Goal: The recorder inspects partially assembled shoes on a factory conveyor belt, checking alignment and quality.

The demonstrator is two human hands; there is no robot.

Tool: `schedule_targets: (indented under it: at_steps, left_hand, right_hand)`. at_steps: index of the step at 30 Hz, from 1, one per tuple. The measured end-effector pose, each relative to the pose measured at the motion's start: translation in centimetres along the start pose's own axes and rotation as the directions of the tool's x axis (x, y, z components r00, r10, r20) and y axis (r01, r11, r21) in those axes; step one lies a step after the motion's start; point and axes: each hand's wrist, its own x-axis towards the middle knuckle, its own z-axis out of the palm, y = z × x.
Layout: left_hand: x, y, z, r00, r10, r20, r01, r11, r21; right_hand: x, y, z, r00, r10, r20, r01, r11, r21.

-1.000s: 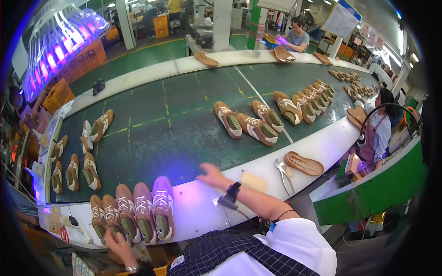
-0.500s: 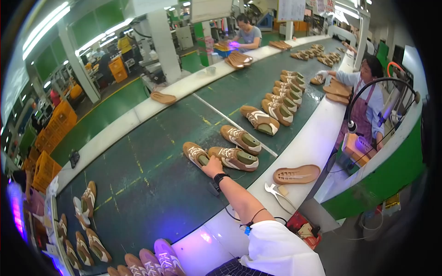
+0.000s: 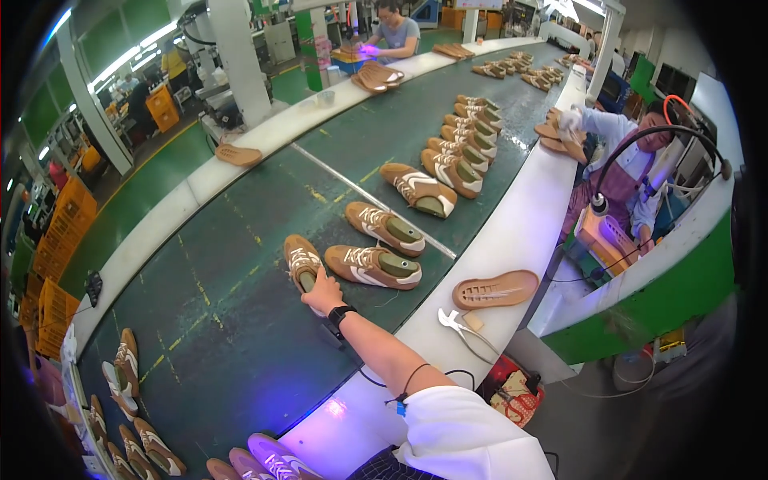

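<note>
My right hand (image 3: 323,293) reaches over the green conveyor belt (image 3: 264,336), a dark watch on its wrist. Its fingers are closed on the heel end of a brown sneaker (image 3: 302,254) with white laces, which stands on the belt with its toe pointing away. Just right of it lies a matching sneaker (image 3: 370,266) with a white side stripe and an olive-green insert in its opening. Beyond that one is another brown sneaker (image 3: 382,227). My left hand is out of view.
A tan sole (image 3: 496,290) and pincers (image 3: 464,333) lie on the white ledge (image 3: 432,352). More sneakers (image 3: 464,132) line the belt farther off; others sit lower left. A co-worker (image 3: 624,152) at the right handles soles; a curved black lamp arm (image 3: 620,148) stands there.
My right hand has drawn the sneaker slightly apart from its neighbour and turned it, so its toe points more directly away. The co-worker's gloved hand has moved onto the soles. The whole view has shifted.
</note>
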Motion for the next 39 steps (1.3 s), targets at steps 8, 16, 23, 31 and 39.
schedule_targets:
  at_steps: [8, 16, 23, 31, 39]
  left_hand:
    - [4.0, -1.8, 1.9, 0.920, 0.391, -0.010, -0.381, 0.890, -0.250]
    - [5.5, -3.6, 4.6, 0.753, 0.651, -0.101, -0.616, 0.643, -0.455]
    - [-6.6, -12.4, 2.4, 0.678, 0.488, -0.550, -0.731, 0.526, -0.435]
    - [-10.2, -3.0, -1.9, 0.988, 0.142, -0.062, -0.061, -0.011, -0.998]
    - [-11.4, -2.7, -3.0, 0.988, 0.131, -0.085, -0.089, 0.025, -0.996]
  right_hand:
    - [-6.5, 4.8, -0.2, 0.953, -0.017, 0.304, -0.113, 0.907, 0.405]
    - [-22.1, 7.2, -5.0, 0.433, -0.333, 0.838, -0.606, 0.580, 0.544]
    - [-29.8, 6.5, -7.7, 0.359, -0.509, 0.782, -0.497, 0.605, 0.622]
    - [-31.2, 4.7, -8.0, 0.355, -0.424, 0.833, -0.408, 0.731, 0.546]
    - [-31.4, 2.4, -8.4, 0.310, -0.430, 0.848, -0.407, 0.746, 0.527]
